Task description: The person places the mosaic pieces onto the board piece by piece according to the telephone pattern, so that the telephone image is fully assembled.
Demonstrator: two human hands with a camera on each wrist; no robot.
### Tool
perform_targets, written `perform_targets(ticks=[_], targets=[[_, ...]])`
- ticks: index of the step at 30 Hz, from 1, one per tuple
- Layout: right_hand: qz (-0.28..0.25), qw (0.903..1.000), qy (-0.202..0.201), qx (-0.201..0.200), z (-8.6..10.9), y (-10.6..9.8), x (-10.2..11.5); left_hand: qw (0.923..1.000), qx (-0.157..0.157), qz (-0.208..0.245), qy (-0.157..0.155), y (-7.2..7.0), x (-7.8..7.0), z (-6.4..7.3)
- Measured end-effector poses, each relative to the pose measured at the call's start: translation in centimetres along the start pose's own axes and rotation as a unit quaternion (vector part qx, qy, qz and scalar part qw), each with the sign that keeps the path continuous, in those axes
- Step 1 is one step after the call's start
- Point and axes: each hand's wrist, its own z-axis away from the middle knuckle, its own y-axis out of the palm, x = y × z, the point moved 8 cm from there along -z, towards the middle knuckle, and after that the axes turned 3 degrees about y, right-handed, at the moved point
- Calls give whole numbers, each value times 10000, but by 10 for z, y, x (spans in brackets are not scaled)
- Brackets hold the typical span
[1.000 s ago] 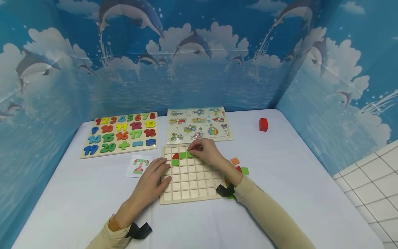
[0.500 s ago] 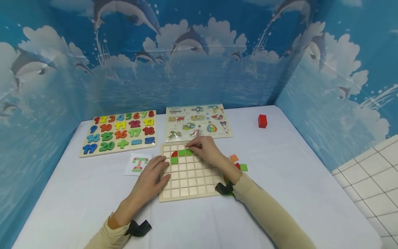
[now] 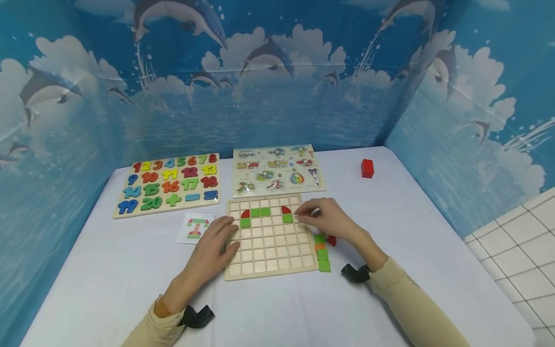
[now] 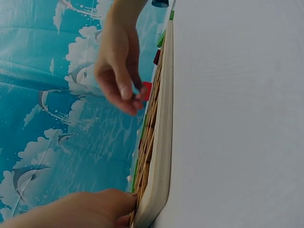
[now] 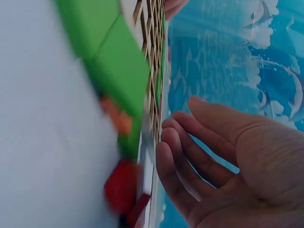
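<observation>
A wooden grid board (image 3: 270,265) lies on the white table. Its upper squares hold a red quarter-round tile (image 3: 245,213), several green square tiles (image 3: 260,211) and a second red quarter-round tile (image 3: 286,209) above a green one (image 3: 287,218). My left hand (image 3: 214,243) rests on the board's left edge, fingers relaxed. Over the upper right edge hovers my right hand (image 3: 327,217); its fingers (image 5: 175,156) are loosely bent with nothing between them in the right wrist view. Loose green tiles (image 3: 323,254), an orange tile (image 3: 320,246) and a red tile (image 3: 331,240) lie beside the board's right edge.
A picture card (image 3: 195,228) with a coloured tile pattern lies left of the board. Behind stand a number puzzle (image 3: 169,185) and a vehicle picture puzzle (image 3: 277,171). A red block (image 3: 367,168) sits at the back right, and a dolphin-print curtain (image 3: 277,106) encloses the table.
My right hand has left the green tile in the upper row and moved right, to the board's right edge, uncovering the right-hand red and green tiles. My left hand stays in place.
</observation>
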Motion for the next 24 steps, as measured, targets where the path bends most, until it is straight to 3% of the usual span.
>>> perform_targets(ticks=[7, 15, 24], targets=[[347, 9992, 187, -111, 29, -17, -19, 10000, 37, -39, 13, -2, -3, -5], [791, 9966, -181, 154, 31, -12, -21, 9999, 109, -67, -61, -1, -2, -5], [599, 9981, -127, 109, 33, -3, -30, 9999, 102, -43, -57, 0, -3, 2]])
